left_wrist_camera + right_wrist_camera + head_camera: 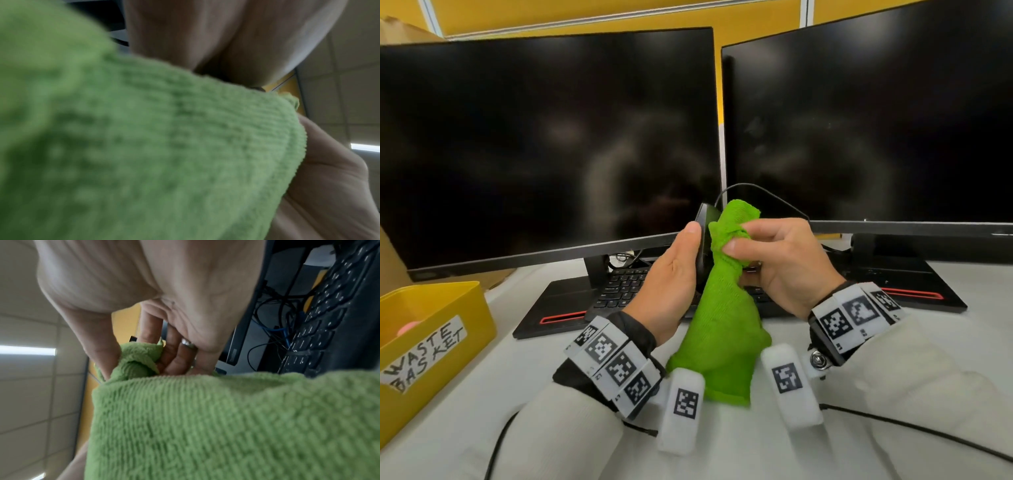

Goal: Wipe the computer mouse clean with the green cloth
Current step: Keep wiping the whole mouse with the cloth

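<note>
In the head view my left hand point(681, 270) holds a black wired computer mouse point(703, 222) upright above the keyboard, thumb along its near side; its cable point(750, 187) loops up behind. My right hand point(763, 253) pinches a bunched part of the green cloth point(726, 308) between thumb and fingers and presses it against the mouse's right side. The rest of the cloth hangs down toward the desk. The green cloth point(144, 146) fills the left wrist view, hiding the mouse. In the right wrist view my fingers point(174, 353) curl round a fold of the green cloth point(205, 418).
Two dark monitors point(544, 144) point(866, 120) stand close behind my hands. A black keyboard point(619, 287) lies under them. A yellow box labelled waste basket point(431, 339) sits at the left. A black cable point(911, 425) crosses the white desk at the lower right.
</note>
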